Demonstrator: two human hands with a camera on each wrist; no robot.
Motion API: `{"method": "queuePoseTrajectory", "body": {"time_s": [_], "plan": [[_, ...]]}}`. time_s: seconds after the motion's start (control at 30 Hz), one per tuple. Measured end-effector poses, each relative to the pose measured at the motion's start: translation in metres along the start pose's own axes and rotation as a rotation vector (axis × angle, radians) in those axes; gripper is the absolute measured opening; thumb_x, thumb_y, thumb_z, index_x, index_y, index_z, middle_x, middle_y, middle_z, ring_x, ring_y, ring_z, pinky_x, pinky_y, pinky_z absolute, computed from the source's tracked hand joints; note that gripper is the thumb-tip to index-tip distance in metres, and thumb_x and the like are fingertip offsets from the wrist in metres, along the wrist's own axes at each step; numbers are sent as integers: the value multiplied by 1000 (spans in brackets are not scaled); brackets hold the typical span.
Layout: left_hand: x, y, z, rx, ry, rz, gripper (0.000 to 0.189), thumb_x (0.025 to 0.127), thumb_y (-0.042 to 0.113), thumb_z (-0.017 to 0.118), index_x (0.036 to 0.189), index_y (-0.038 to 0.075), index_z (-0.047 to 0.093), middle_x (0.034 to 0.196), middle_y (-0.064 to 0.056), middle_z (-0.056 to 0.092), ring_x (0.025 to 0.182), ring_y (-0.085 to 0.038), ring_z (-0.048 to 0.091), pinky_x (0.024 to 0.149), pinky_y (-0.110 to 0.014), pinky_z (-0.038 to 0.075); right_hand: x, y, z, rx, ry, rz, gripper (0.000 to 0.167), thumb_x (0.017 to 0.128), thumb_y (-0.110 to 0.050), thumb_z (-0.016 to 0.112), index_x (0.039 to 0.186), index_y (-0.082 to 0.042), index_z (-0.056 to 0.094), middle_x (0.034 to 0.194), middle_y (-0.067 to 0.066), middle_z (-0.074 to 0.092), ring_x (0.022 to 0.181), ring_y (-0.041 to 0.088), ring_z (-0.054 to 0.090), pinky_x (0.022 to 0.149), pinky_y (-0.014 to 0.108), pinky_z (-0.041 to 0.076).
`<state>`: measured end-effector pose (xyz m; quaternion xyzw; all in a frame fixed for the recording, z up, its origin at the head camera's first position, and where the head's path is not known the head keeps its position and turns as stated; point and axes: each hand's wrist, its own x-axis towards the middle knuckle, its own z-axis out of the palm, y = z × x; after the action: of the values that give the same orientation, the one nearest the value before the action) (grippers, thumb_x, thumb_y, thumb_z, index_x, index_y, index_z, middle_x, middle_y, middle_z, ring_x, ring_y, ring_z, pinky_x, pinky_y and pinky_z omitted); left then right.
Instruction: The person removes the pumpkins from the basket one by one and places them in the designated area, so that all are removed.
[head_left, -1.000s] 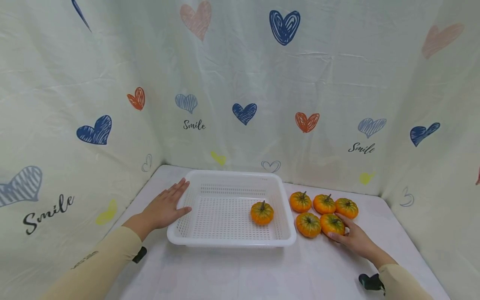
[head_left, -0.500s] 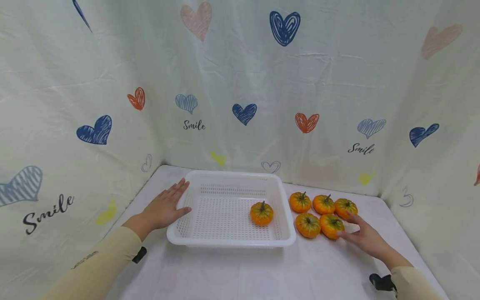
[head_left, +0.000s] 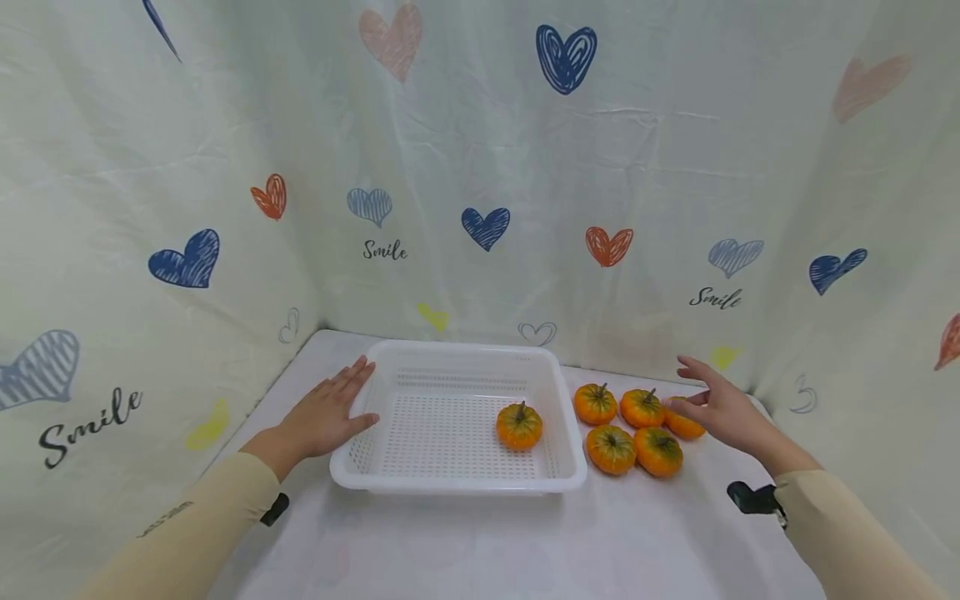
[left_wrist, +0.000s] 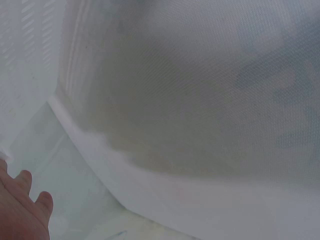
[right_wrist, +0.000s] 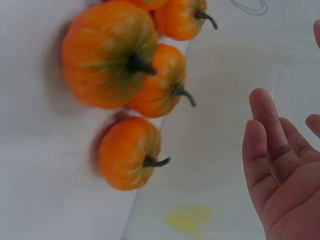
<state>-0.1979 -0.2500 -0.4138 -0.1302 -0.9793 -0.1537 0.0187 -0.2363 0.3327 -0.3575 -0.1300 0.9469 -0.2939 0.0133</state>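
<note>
In the head view, my left hand [head_left: 321, 414] rests with spread fingers on the left rim of a white perforated plastic basket [head_left: 457, 485]. One small orange pumpkin [head_left: 519, 427] sits inside, toward the basket's right side. My right hand [head_left: 731, 412] is raised over the back right of a cluster of several pumpkins [head_left: 611, 450], fingers loosely extended and holding nothing. It partly covers the rearmost right pumpkin [head_left: 684, 423]. The right wrist view shows the fingers [right_wrist: 265, 115] apart from the stemmed pumpkins [right_wrist: 131, 152]. In the left wrist view, only fingertips [left_wrist: 44, 202] show at the lower left.
A white cloth covers the table [head_left: 420, 550]. Behind and beside it hangs a pale curtain [head_left: 442, 125] printed with hearts, close to the table's back edge. The pumpkin cluster stands just right of the basket.
My right hand has let go of the front right pumpkin, then risen and moved back over the rear right one. The left hand stays on the basket rim.
</note>
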Motion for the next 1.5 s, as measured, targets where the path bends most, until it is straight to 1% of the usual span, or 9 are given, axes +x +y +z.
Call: {"method": "queuePoseTrajectory", "body": {"time_s": [0.33, 0.5, 0.7, 0.93, 1.13, 1.23, 1.37, 1.43, 1.5], "plan": [[-2, -4, 5, -5, 7, 4, 82, 97, 41, 59, 157, 1, 21, 164, -19, 14, 147, -41, 17, 115, -63, 17, 56, -86, 27, 34, -89, -129, 90, 88, -45, 75, 158, -17, 27, 150, 18, 42, 105, 29, 64, 78, 37, 60], [-2, -2, 4, -1, 3, 3, 80, 98, 39, 59, 157, 1, 21, 164, -19, 14, 147, -42, 18, 115, -63, 17, 78, -128, 56, 2, -138, -136, 84, 89, -39, 75, 157, -18, 30, 149, 15, 45, 104, 28, 65, 78, 37, 60], [-2, -2, 3, 2, 7, 7, 80, 98, 39, 59, 157, 0, 21, 164, -20, 14, 146, -43, 19, 115, -63, 18, 95, -157, 90, -43, -213, -127, 83, 90, -39, 75, 156, -16, 31, 149, 17, 44, 108, 29, 63, 85, 42, 58], [0, -3, 3, 9, 13, 13, 80, 98, 39, 59, 157, 0, 21, 164, -19, 14, 146, -43, 20, 115, -63, 18, 101, -169, 120, -110, -286, -50, 85, 90, -40, 74, 157, -14, 30, 153, 16, 40, 137, 35, 41, 108, 58, 38], [1, -3, 3, 7, 4, 10, 81, 98, 39, 58, 157, 1, 20, 164, -19, 13, 147, -42, 17, 115, -63, 17, 99, -168, 135, -142, -349, -15, 86, 89, -40, 74, 156, -9, 30, 153, 21, 38, 135, 36, 42, 110, 55, 36], [1, -2, 2, 6, 6, 14, 80, 98, 39, 58, 157, 1, 20, 164, -19, 13, 147, -42, 17, 115, -63, 17, 97, -167, 140, -141, -382, 9, 87, 89, -42, 74, 156, -8, 29, 151, 22, 40, 128, 34, 48, 107, 52, 41], [2, -3, 2, 7, 7, 12, 80, 98, 39, 58, 157, 1, 20, 164, -19, 13, 147, -41, 17, 115, -63, 17, 94, -165, 143, -87, -432, 69, 88, 89, -42, 74, 157, -10, 28, 148, 21, 42, 107, 29, 56, 88, 44, 56], [2, -3, 2, 10, 8, 14, 80, 98, 39, 58, 157, 1, 20, 164, -19, 13, 147, -41, 17, 115, -62, 17, 93, -164, 145, -53, -451, 89, 89, 89, -43, 75, 157, -11, 28, 146, 21, 42, 97, 27, 56, 78, 39, 59], [2, -3, 1, 12, 8, 16, 81, 98, 40, 58, 157, 1, 20, 164, -19, 13, 147, -41, 18, 115, -62, 18, 93, -164, 146, -27, -462, 95, 88, 89, -43, 74, 157, -11, 28, 143, 20, 45, 95, 25, 56, 77, 38, 59]]}}
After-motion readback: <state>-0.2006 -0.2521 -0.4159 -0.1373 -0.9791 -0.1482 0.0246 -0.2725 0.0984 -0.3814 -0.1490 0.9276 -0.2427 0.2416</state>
